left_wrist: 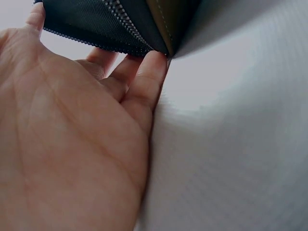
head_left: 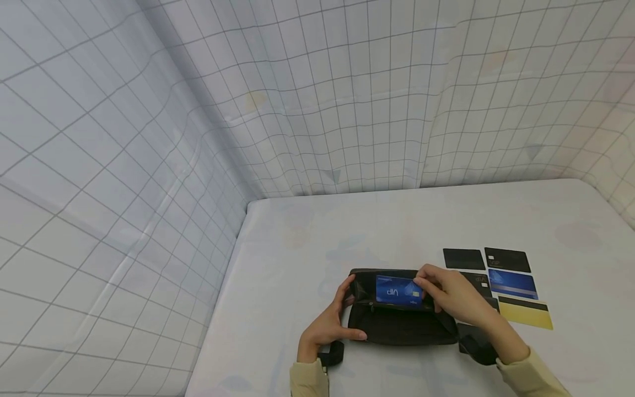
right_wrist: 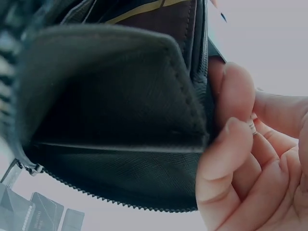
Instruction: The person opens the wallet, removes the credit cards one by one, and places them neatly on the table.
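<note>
A black zip wallet [head_left: 402,330] lies unzipped on the table, its inner compartments facing up. My left hand [head_left: 327,325] grips its left end, thumb at the near corner and fingers along the far side. In the left wrist view, the fingertips touch the wallet's zip edge [left_wrist: 127,24]. A blue VIP card [head_left: 392,290] lies over the wallet's middle, its lettering upside down. Its right end is pinched by my right hand [head_left: 458,299]. The right wrist view looks into the wallet's dark folds [right_wrist: 125,101]; the pinched card is mostly hidden there.
Right of the wallet, several cards lie in two columns: a plain black card [head_left: 463,259], a black VIP card [head_left: 508,260], a blue striped card [head_left: 513,284] and a yellow card [head_left: 526,313] among them. My right forearm partly covers the nearer ones. White table [head_left: 278,248]; gridded curtains [head_left: 342,110] surround it.
</note>
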`<state>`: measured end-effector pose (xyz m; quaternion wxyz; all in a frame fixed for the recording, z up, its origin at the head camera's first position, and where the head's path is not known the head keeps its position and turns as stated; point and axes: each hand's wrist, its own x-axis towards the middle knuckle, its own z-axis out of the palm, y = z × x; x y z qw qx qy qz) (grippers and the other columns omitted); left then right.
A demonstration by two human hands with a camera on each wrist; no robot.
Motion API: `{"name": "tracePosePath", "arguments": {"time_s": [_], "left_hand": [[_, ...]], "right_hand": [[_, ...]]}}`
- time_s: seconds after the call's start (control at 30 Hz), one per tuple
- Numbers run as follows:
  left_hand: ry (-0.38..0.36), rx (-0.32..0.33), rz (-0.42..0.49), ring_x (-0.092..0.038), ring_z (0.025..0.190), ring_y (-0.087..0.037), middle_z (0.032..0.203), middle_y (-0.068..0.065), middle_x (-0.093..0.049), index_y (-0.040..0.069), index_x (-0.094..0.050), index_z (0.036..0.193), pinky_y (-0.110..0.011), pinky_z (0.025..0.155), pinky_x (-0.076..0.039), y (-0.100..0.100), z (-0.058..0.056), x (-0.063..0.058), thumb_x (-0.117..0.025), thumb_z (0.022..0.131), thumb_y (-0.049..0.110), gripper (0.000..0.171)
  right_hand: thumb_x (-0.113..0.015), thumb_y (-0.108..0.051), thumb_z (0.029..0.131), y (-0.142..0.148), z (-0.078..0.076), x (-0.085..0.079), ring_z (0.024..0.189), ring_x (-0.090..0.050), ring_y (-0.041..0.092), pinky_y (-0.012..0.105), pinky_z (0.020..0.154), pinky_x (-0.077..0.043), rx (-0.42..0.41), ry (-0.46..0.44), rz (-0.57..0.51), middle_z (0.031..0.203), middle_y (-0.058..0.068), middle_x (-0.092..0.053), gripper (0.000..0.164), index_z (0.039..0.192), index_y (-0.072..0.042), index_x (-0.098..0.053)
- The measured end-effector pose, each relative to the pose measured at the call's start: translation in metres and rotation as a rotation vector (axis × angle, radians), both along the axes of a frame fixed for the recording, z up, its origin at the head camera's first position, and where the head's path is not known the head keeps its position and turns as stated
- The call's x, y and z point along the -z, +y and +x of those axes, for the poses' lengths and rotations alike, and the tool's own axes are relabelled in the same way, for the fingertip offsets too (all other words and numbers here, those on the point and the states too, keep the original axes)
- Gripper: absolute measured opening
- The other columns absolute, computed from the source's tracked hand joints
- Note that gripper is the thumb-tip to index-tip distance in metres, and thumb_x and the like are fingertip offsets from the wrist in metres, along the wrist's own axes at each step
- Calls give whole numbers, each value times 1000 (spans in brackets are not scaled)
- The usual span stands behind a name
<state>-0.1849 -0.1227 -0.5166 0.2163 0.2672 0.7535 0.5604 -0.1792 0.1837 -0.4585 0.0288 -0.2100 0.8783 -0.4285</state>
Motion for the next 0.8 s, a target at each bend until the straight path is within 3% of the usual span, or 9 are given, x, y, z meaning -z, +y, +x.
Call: {"name": "tracePosePath", "arguments": {"time_s": [0.27,0.8], "left_hand": [[3,14,2,-28,135,-34,156,-11,2,22,1,154,-49,108,-25,0,0,-1,-80,78,15,111],[3,10,5,-28,135,-33,156,-11,0,21,0,154,-49,109,-24,1,1,-2,-81,78,13,111]], "right_hand": [[-51,-23,100,-2,-1,5,45,-49,5,26,47,-43,22,57,4,62,-9,-53,12,94,-16,-60],[-55,-25,98,6,-1,5,49,-52,9,27,50,-46,-34,-48,-5,72,-8,-62,12,98,-13,-58]]}}
